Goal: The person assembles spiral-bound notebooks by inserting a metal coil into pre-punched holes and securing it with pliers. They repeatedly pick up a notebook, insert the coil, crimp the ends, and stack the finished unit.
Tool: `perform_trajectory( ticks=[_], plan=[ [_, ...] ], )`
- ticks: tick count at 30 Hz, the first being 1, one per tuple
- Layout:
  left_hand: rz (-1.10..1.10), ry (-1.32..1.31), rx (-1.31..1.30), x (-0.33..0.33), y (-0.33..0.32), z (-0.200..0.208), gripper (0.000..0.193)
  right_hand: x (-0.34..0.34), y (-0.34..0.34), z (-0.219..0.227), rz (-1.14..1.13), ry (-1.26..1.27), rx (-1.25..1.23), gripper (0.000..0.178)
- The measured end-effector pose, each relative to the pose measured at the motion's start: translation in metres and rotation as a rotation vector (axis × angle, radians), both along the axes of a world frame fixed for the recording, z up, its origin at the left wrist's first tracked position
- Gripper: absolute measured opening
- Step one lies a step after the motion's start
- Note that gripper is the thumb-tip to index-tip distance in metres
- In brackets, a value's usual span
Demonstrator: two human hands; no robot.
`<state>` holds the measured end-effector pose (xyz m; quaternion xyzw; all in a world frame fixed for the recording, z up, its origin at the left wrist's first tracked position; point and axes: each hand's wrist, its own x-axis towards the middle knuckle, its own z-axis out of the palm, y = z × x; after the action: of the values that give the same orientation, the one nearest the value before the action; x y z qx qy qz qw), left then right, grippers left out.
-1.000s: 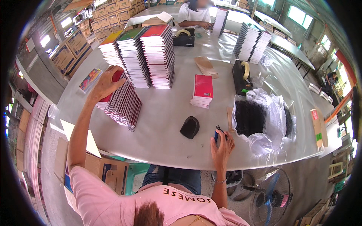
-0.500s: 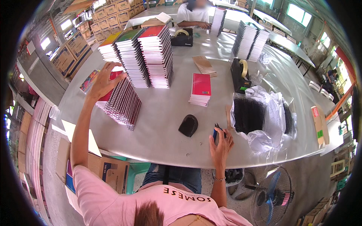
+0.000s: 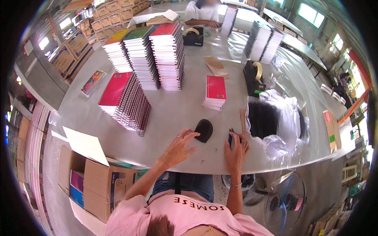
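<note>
My left hand (image 3: 179, 147) is over the near edge of the table, thumb and fingers apart and holding nothing. Its fingertips reach the left side of a flat black pad with one rounded end (image 3: 204, 131); whether they touch it I cannot tell. My right hand (image 3: 236, 154) is closed around a blue-handled tool (image 3: 230, 137), apparently pliers or cutters, whose dark tip points away from me. A short stack of red notebooks (image 3: 215, 88) lies beyond the pad. To the left stands a tall stack of red spiral notebooks (image 3: 120, 90), coils facing right.
Taller notebook stacks (image 3: 167, 59) stand far left. Black binding coils (image 3: 264, 120) lie in crumpled white paper at right, near a tape dispenser (image 3: 254, 78). An open carton (image 3: 96, 188) sits below the table's left edge, a fan (image 3: 283, 204) below its right. Another person (image 3: 201, 15) sits across.
My left hand has left the top of the red spiral notebook stack and come right and nearer, to the black pad. My right hand stays closed on the blue-handled tool. The view has shifted slightly.
</note>
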<state>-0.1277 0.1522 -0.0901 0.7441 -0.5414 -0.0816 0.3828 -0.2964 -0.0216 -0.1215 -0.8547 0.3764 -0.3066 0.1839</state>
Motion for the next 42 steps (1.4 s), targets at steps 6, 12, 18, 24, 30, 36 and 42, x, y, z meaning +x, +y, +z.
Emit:
perform_trajectory(
  ticks=[6,12,18,24,30,36,42],
  plan=[
    [0.055,0.246,-0.081,-0.015,-0.037,-0.024,0.027,0.037,-0.025,0.023,0.189,-0.17,-0.085,0.026],
    [-0.054,0.23,-0.163,-0.006,-0.073,-0.039,0.019,0.113,-0.097,0.04,0.139,-0.26,0.129,0.045],
    [-0.061,0.193,-0.28,-0.007,-0.073,-0.046,0.025,0.164,-0.141,0.03,0.077,-0.1,0.19,0.071],
    [-0.078,0.102,-0.334,-0.012,-0.059,-0.045,0.022,0.171,-0.153,0.034,0.258,-0.158,0.415,0.061],
    [-0.101,0.105,-0.352,-0.014,-0.056,-0.04,0.017,0.168,-0.162,0.037,0.344,-0.191,0.664,0.055],
    [-0.136,0.116,-0.321,-0.019,-0.061,-0.043,0.015,0.173,-0.182,0.034,0.22,-0.028,0.603,0.064],
    [-0.176,0.103,-0.246,-0.017,-0.058,-0.046,0.016,0.187,-0.169,0.047,0.281,0.078,0.589,0.076]
  ],
)
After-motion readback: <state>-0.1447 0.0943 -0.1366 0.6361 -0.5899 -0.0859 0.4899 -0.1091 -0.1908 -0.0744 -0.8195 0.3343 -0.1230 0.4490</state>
